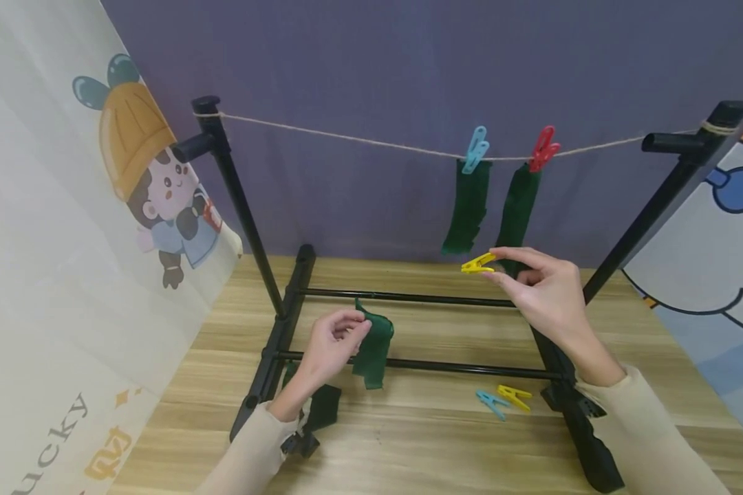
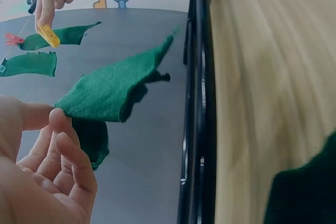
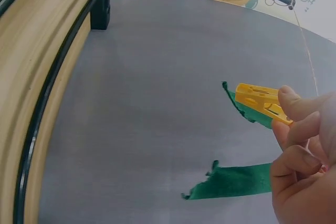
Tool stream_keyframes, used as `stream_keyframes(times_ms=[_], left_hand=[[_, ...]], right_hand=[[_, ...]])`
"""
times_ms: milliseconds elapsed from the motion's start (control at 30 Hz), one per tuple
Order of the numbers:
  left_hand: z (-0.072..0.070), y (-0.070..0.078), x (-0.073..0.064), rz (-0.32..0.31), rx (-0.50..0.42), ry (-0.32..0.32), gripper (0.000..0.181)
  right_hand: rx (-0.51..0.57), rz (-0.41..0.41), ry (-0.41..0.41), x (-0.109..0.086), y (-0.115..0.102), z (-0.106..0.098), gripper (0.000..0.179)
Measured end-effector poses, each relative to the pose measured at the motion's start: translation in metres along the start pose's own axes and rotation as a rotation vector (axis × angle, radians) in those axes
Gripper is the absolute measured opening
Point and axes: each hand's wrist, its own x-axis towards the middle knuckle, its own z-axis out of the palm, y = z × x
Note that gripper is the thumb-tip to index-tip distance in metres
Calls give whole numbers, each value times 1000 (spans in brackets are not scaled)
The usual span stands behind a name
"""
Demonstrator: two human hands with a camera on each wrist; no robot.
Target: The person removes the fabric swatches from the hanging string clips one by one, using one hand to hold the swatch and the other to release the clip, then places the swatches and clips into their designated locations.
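Observation:
A strip of green cloth point(image 1: 373, 350) dangles from my left hand point(image 1: 337, 342), its upper edge pinched between thumb and fingertips. The left wrist view shows that same cloth point(image 2: 113, 90) spreading away from the thumb and index finger. Over on the right, my right hand point(image 1: 547, 292) holds a yellow clothespin point(image 1: 478, 263) by its handle end, thumb against fingers. Two more green cloths hang from the string point(image 1: 347, 136) behind: one under a blue clothespin point(image 1: 476, 150), the other point(image 1: 520, 206) under a red clothespin point(image 1: 543, 149). My right fingers overlap the lower end of the latter.
The string runs between two black posts point(image 1: 241, 199) of a rack with low crossbars point(image 1: 470, 369). A blue clothespin point(image 1: 492, 404) and a yellow one point(image 1: 514, 397) lie on the wooden table point(image 1: 408, 440). More green cloth point(image 1: 324, 407) lies by my left wrist.

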Motion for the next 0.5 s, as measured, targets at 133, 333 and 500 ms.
stream_keyframes(times_ms=[133,333,500], left_hand=[[-1,-4,-7,-42,19,-10,23],[0,-11,-17,-67,16,-19,22],[0,-18,-24,-75,30,-33,19]], right_hand=[[11,21,-14,-7,1,1,31],[15,49,-44,-17,17,4,33],[6,62,-47,-25,28,6,32]])
